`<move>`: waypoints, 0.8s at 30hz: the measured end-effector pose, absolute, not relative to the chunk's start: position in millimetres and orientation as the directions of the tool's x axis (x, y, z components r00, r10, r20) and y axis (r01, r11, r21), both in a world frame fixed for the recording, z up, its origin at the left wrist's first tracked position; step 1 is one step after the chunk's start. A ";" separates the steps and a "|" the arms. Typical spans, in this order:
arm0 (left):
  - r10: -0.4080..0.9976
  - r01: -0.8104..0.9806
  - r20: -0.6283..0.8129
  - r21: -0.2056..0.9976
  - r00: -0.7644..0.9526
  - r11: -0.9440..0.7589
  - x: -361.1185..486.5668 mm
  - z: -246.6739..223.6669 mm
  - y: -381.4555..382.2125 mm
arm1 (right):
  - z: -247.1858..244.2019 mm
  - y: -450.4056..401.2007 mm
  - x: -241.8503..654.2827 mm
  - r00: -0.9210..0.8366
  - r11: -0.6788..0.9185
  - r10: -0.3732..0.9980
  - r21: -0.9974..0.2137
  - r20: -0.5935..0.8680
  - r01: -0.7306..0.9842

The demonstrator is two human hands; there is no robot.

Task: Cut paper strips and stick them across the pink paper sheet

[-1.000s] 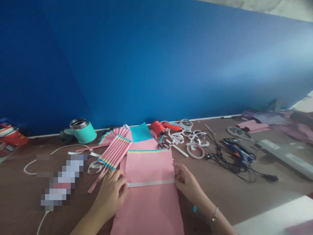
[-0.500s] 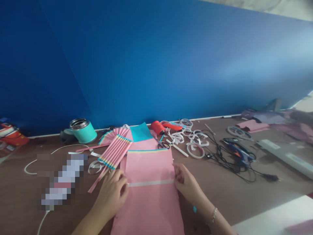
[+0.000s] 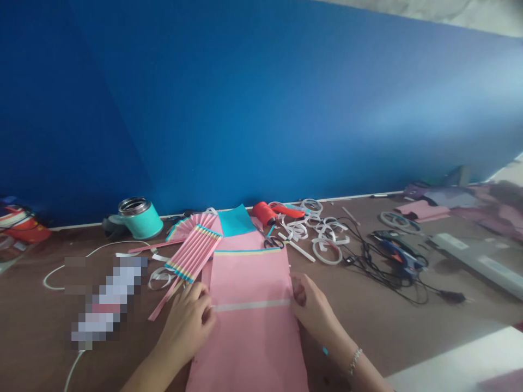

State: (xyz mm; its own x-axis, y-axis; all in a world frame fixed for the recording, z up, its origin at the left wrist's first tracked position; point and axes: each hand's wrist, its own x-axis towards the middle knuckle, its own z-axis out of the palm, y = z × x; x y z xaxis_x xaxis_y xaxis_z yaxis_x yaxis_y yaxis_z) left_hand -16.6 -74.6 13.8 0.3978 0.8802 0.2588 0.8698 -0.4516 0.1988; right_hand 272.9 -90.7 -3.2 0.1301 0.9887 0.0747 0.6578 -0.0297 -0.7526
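Left hand [image 3: 186, 321], lower left of centre, fingers curled at one end of the white strip [image 3: 253, 305] (grip cannot be told); strip across pink paper [image 3: 249, 351], lower centre; right hand [image 3: 314, 305], lower right of centre, fingers curled, grip likewise unclear

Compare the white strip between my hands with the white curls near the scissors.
The strip lies straight; the curls loop and tangle. The strip crosses the pink paper between the left hand and right hand; the curls lie farther back on the table. The strip is a single band; the curls form a pile. Both are white and narrow.
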 end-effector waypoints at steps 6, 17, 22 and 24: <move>0.876 0.869 0.305 0.215 0.374 -0.446 -19.6 13.8 -74.5 | 5.7 -86.6 284.9 0.161 -0.085 0.986 -0.682 0.048 0.727; 0.615 0.573 0.190 0.234 0.765 -0.785 -0.6 7.8 -95.8 | 4.1 -75.6 269.3 0.229 -0.230 0.970 -0.596 -0.078 0.769; 0.648 0.609 0.157 0.235 0.745 -0.757 -2.0 -1.0 -95.9 | 10.0 -63.5 268.3 0.099 -0.097 0.995 -0.666 -0.035 0.739; 0.669 0.636 0.156 0.216 0.726 -0.741 -2.9 -3.1 -93.6 | 12.1 -55.6 270.8 0.058 -0.010 0.997 -0.666 0.050 0.746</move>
